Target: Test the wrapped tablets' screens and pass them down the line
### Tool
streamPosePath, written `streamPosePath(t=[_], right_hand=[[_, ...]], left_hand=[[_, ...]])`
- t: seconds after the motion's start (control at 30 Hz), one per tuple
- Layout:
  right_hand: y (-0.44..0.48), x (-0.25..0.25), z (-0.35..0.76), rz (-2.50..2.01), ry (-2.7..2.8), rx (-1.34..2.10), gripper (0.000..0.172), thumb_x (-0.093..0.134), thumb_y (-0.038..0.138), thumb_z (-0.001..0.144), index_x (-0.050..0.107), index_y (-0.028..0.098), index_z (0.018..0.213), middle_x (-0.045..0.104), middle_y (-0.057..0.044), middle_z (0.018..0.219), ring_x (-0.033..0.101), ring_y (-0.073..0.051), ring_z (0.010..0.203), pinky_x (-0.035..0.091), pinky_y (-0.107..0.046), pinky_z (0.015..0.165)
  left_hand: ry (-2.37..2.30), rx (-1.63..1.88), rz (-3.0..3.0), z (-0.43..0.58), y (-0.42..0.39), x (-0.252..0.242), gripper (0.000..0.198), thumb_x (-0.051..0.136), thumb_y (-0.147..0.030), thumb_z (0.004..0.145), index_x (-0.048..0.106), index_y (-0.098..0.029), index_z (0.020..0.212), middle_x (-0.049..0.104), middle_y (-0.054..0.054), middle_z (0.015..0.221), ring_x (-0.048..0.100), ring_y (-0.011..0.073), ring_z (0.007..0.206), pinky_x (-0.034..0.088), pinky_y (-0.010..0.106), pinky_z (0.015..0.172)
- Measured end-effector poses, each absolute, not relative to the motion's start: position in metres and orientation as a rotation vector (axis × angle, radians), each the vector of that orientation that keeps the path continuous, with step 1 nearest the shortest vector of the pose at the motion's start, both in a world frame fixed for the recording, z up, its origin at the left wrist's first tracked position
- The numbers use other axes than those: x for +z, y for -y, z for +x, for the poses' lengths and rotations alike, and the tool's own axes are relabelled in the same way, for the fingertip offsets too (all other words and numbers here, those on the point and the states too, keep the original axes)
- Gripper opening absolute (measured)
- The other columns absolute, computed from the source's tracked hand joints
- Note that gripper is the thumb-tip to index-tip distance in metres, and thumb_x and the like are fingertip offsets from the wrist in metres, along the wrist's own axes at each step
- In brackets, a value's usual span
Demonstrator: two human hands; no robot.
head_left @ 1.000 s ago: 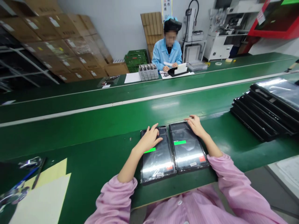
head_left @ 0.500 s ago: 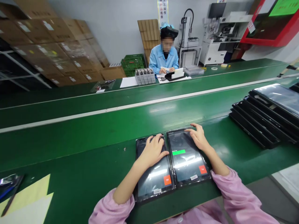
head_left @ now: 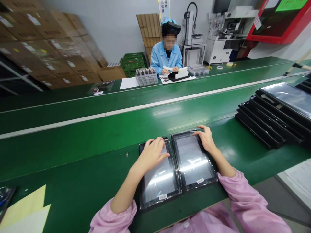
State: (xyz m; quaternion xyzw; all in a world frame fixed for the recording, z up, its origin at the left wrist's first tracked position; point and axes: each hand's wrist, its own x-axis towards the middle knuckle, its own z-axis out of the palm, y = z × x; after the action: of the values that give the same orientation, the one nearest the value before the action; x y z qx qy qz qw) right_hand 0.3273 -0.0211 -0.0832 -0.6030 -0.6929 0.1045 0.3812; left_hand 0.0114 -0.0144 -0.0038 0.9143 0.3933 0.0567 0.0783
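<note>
Two black-framed tablets lie side by side on the green bench, both with plain grey screens and a small white label at the near edge. My left hand rests over the upper part of the left tablet, fingers spread and holding nothing. At the top right corner of the right tablet is my right hand, its fingers apart, one fingertip at the screen's upper edge.
Black-framed panels are stacked at the right. Yellow paper lies at the lower left. Across the green bench a person in blue sits by a clear tray of parts and a black tray.
Both screens have turned from dark with red Fail boxes, and a green bar on the right one, to plain grey. My left hand has shifted slightly down the left tablet. The view has moved a little.
</note>
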Motion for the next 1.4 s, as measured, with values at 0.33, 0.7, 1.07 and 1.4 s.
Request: streamPosePath(t=[0.33, 0.7, 1.07, 1.4], right_hand=[[0.019, -0.086, 0.328, -1.607, 1.825, 0.222, 0.055, 0.027, 0.047, 0.103, 0.079, 0.029, 0.097, 0.05, -0.01, 0.13, 0.041, -0.034, 0.122, 0.033, -0.055, 0.105], [0.01, -0.096, 0.332, -1.567, 1.596, 0.238, 0.067, 0.013, 0.054, 0.104, 0.072, 0.024, 0.095, 0.057, -0.011, 0.112, 0.05, -0.03, 0.113, 0.04, -0.047, 0.102], [0.002, -0.097, 0.331, -1.548, 1.463, 0.422, 0.056, 0.022, 0.056, 0.101, 0.069, 0.025, 0.097, 0.062, -0.009, 0.106, 0.053, -0.029, 0.11, 0.039, -0.043, 0.101], [-0.002, -0.112, 0.33, -1.555, 1.271, 0.685, 0.048, 0.046, 0.065, 0.091, 0.064, 0.023, 0.075, 0.067, -0.005, 0.082, 0.06, -0.026, 0.084, 0.047, -0.039, 0.085]], left_hand=[[-1.39, 0.211, 2.683, -0.009, -0.007, -0.016, 0.032, 0.041, -0.042, 0.098, 0.066, -0.025, 0.108, 0.059, 0.011, 0.138, 0.051, 0.0334, 0.131, 0.024, 0.063, 0.116], [-1.28, 0.023, 2.377, 0.03, -0.047, -0.014, 0.059, 0.013, -0.045, 0.101, 0.066, -0.023, 0.113, 0.07, 0.008, 0.12, 0.066, 0.0246, 0.11, 0.051, 0.034, 0.09], [-1.194, 0.027, 2.437, 0.022, -0.06, -0.018, 0.057, 0.005, -0.045, 0.101, 0.057, -0.022, 0.097, 0.072, 0.002, 0.082, 0.068, 0.0199, 0.087, 0.019, 0.056, 0.12], [-1.158, -0.018, 2.412, 0.029, -0.043, -0.018, 0.061, 0.012, -0.049, 0.102, 0.053, -0.024, 0.139, 0.057, 0.01, 0.143, 0.049, 0.028, 0.137, -0.003, 0.069, 0.118]])
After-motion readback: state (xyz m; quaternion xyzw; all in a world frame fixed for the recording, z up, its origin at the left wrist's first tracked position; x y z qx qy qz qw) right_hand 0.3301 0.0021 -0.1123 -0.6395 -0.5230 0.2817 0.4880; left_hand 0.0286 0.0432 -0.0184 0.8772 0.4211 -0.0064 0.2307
